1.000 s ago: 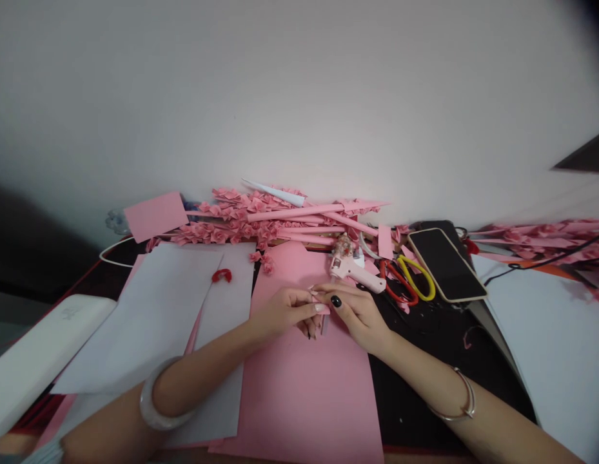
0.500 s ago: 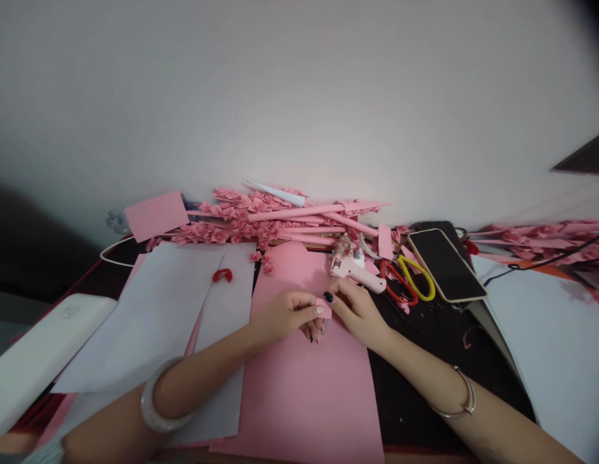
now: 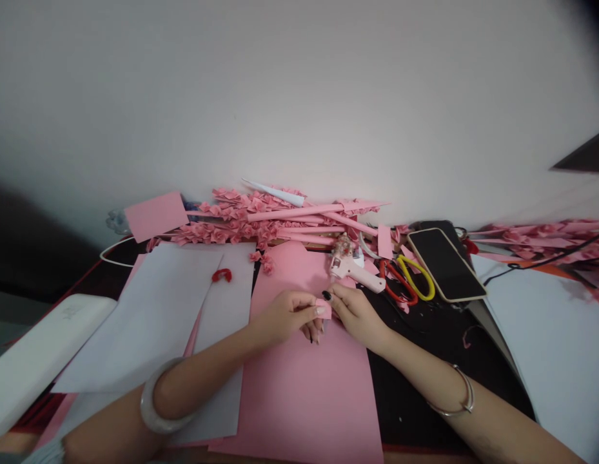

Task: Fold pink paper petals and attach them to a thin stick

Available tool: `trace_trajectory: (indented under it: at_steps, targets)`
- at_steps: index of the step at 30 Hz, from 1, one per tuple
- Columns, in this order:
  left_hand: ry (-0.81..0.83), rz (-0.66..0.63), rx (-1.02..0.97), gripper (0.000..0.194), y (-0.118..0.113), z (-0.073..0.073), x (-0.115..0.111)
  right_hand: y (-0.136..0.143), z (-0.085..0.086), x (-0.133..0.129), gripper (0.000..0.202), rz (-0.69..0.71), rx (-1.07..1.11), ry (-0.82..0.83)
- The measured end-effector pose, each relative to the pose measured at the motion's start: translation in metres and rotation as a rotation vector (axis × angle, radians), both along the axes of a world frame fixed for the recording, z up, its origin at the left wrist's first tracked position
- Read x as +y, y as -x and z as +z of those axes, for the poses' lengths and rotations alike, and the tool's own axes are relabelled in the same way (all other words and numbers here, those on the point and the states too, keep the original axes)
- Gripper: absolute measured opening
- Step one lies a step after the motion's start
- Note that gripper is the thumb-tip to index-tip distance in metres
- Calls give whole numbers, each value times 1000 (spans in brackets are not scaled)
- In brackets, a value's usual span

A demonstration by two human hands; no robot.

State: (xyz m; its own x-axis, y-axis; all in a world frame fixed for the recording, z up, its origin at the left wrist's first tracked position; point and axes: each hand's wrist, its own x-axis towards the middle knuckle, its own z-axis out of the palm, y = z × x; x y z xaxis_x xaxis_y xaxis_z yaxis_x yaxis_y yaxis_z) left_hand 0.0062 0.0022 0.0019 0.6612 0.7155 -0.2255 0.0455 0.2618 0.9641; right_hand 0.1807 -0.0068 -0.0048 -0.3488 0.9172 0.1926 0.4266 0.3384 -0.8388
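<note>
Between my two hands is a small piece of pink paper. My left hand pinches it from the left with the thumb on top. My right hand grips its right edge between thumb and fingers, the dark-nailed thumb at the upper corner. Both hands are just above a large pink sheet. Just beyond them lies a pale pink glue gun, and small folded pink paper flowers rest on the far part of the sheet.
Pink flower stems are piled along the wall. To the right lie red-handled scissors, a yellow handle loop and a phone. White sheets and a long white box occupy the left; more white paper is at far right.
My right thumb and fingers have shifted very slightly at the paper's edge. Both hands stay on the pink piece, and the other things lie as before.
</note>
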Motion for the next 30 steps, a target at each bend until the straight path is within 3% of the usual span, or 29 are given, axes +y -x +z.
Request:
trace_trajectory:
  at_steps: [4,9,17,22,30]
  targets:
    - [-24,35,-4,29,0,-2,1,0,-1,1,33,-91,157,123]
    - [-69,113,2,26,-1,0,0,3,-2,0,21,-116,237,130]
    - [-95,171,74,24,-3,2,-6,13,-4,-2,18,-172,504,248]
    - [-122,181,102,24,-2,1,-6,13,-3,-5,19,-184,468,187]
    - [-115,278,152,21,-1,-5,-3,3,1,-10,34,-75,286,50]
